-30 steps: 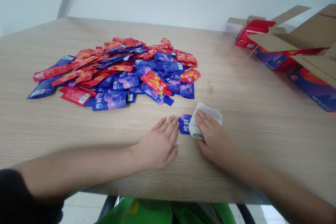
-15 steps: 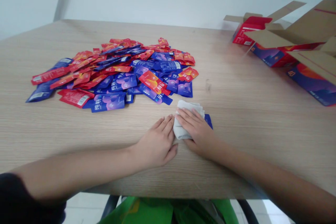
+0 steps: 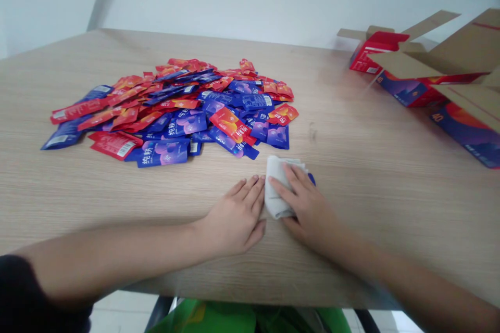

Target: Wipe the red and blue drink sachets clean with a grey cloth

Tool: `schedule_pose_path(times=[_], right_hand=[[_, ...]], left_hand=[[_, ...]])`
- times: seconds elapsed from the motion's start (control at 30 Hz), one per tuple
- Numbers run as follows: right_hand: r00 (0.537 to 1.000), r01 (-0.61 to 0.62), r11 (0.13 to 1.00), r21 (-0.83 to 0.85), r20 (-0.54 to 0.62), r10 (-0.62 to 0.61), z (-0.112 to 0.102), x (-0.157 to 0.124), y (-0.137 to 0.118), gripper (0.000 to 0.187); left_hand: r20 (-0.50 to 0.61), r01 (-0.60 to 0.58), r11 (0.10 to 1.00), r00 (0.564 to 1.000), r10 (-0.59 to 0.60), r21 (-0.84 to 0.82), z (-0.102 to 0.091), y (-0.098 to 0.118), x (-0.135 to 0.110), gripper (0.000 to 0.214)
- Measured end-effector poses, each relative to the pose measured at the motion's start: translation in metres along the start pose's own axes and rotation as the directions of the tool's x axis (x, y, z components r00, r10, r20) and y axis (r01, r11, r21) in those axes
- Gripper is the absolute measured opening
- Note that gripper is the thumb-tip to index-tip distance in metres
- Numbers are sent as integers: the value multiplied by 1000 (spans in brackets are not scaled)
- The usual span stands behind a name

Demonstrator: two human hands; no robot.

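My right hand lies flat on a folded white cloth and presses it onto a blue sachet, of which only a corner shows past my fingers. Just left of the cloth, my left hand rests palm down on the wooden table with fingers stretched out, its fingertips touching the cloth's edge. A wide pile of red and blue sachets lies beyond both hands.
Opened red and blue cardboard boxes with raised flaps stand at the far right. A green bag shows below the table's near edge. A pale wall rises behind the table.
My right hand slid the cloth leftward over the blue sachet, covering most of it. My left hand has stayed flat in place.
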State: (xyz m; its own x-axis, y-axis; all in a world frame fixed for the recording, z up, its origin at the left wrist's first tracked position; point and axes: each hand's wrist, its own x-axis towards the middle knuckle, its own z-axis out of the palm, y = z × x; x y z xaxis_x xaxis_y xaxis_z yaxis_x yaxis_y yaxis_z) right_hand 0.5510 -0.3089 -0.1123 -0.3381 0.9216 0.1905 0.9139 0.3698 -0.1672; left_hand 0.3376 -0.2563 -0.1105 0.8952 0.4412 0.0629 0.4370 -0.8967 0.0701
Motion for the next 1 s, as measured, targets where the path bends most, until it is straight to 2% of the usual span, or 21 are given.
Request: schedule_pose_path(times=[0.1,0.23,0.43,0.6,0.7,0.9,1.0], right_hand=[[998,59,998,9,17,-59,3,9,-13,71],[992,104,994,16,65,-105,0,11,-5,73],[997,-60,996,-70,42,63,-7,-7,19,68],[989,-144,978,-153,15,148,-6,-18,22,65],[993,-118,981,-152,0,119,-5,-13,14,67],[994,97,995,-19,47,-96,0,6,-3,72],[994,96,995,-12,59,-95,-3,5,0,72]], left_hand=[[-24,-4,1000,1000,4,3,0,0,0,56],[-18,-14,1000,1000,14,7,-1,0,0,55],[27,-10,1000,1000,10,-15,-1,-1,0,63],[26,8,1000,1000,-7,-9,-1,1,-1,61],[12,5,1000,1000,-5,-2,0,3,0,61],[23,-16,1000,1000,15,20,-2,2,1,56],[32,-16,1000,999,15,16,-2,1,0,58]])
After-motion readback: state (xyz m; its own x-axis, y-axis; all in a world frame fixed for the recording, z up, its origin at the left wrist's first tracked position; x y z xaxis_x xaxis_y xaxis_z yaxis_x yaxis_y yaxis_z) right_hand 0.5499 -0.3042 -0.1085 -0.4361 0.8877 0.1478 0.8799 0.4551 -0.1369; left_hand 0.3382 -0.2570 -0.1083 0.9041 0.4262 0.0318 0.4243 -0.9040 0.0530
